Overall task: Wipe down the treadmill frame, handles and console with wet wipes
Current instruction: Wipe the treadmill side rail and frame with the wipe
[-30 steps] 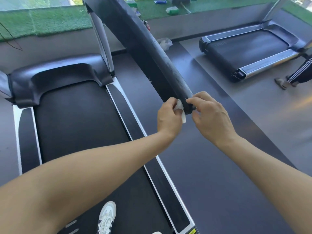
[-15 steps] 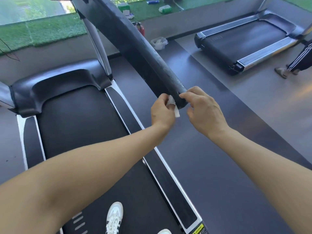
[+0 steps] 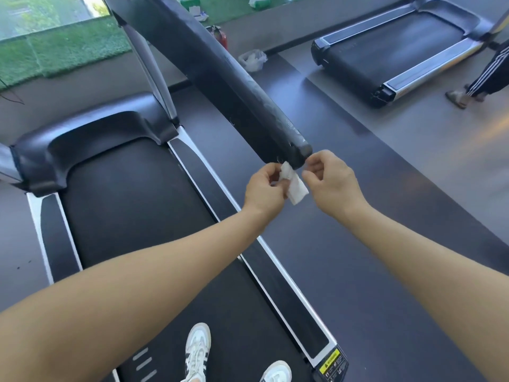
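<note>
Nearby, left hand (image 3: 264,190) pinching wet wipe (image 3: 294,186) under handle (image 3: 234,86) end, right hand (image 3: 330,180) curled holding nothing, second treadmill (image 3: 399,48) beyond

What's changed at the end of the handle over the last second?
The wipe, pressed to the handle tip a second ago, has come off and now hangs below it, pinched by the left hand. The right hand has drawn back from the tip. Both hands remain close together below the tip.
</note>
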The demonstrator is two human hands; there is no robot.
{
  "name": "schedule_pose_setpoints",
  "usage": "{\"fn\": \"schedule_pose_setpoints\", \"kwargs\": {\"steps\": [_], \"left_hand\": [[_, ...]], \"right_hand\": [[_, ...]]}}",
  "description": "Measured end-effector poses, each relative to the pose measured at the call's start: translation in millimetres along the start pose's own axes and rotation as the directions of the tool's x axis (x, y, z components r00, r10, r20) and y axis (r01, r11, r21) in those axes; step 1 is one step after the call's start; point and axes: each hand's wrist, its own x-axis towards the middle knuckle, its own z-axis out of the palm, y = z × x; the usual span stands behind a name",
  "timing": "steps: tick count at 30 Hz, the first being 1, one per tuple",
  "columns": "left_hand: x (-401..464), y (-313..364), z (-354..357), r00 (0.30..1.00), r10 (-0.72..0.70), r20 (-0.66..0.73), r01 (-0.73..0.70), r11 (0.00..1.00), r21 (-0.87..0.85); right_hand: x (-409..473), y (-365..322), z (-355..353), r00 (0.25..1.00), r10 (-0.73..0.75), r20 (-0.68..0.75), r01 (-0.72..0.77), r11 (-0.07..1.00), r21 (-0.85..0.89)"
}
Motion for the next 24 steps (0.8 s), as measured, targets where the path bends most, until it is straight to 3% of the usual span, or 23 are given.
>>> {"fn": "schedule_pose_setpoints", "kwargs": {"steps": [3, 8, 11, 13, 17, 21, 24], "left_hand": [[1, -3, -8, 0.996, -0.055, 0.063, 0.06, 0.996, -0.073], [8, -15, -21, 0.984, -0.061, 0.166, 0.068, 0.997, -0.034], [16, -20, -31, 0.992, -0.045, 0.119, 0.039, 0.998, 0.054], [24, -22, -38, 0.998, -0.032, 0.049, 0.026, 0.993, 0.119], [36, -23, -50, 1.0, -0.005, 0.002, 0.004, 0.973, 0.23], [40, -25, -52, 0.999, 0.017, -0.042, -0.006, 0.965, 0.264], [40, -19, -52, 0.998, 0.037, -0.051, -0.021, 0.959, 0.282]], "right_hand": [[4, 6, 12, 0.972, 0.166, 0.167, -0.199, 0.958, 0.206], [11, 27, 31, 0.936, 0.246, 0.253, -0.323, 0.884, 0.336], [19, 36, 43, 0.899, 0.361, 0.248, -0.432, 0.823, 0.369], [28, 37, 53, 0.866, 0.444, 0.23, -0.498, 0.731, 0.466], [48, 28, 73, 0.79, 0.549, 0.273, -0.552, 0.443, 0.707], [56, 12, 74, 0.807, 0.47, 0.358, -0.478, 0.164, 0.863], [46, 9, 60, 0.818, 0.429, 0.383, -0.469, 0.112, 0.876]]}}
